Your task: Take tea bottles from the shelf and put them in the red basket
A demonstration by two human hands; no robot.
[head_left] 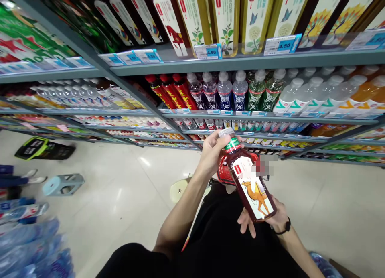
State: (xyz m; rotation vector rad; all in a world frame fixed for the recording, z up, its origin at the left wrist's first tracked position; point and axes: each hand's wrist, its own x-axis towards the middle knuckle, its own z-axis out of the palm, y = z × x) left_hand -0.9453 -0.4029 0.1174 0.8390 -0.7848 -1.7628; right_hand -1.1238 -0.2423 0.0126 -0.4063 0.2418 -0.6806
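Observation:
I hold a dark red drink bottle (251, 185) with a camel picture on its white label and a grey cap, tilted in front of me. My left hand (213, 151) is closed around its neck and cap. My right hand (272, 220) cups the bottle's base from below, fingers wrapped behind it; a black band sits on that wrist. Straight ahead run grey store shelves (240, 61) packed with bottled drinks.
A red shopping basket (224, 171) lies on the pale tiled floor behind the bottle. A grey plastic stool (63, 184) and a black-and-green basket (42, 148) stand at the left. Wrapped packs of water bottles (33, 246) fill the lower left. Another person's feet (28, 177) show at the left edge.

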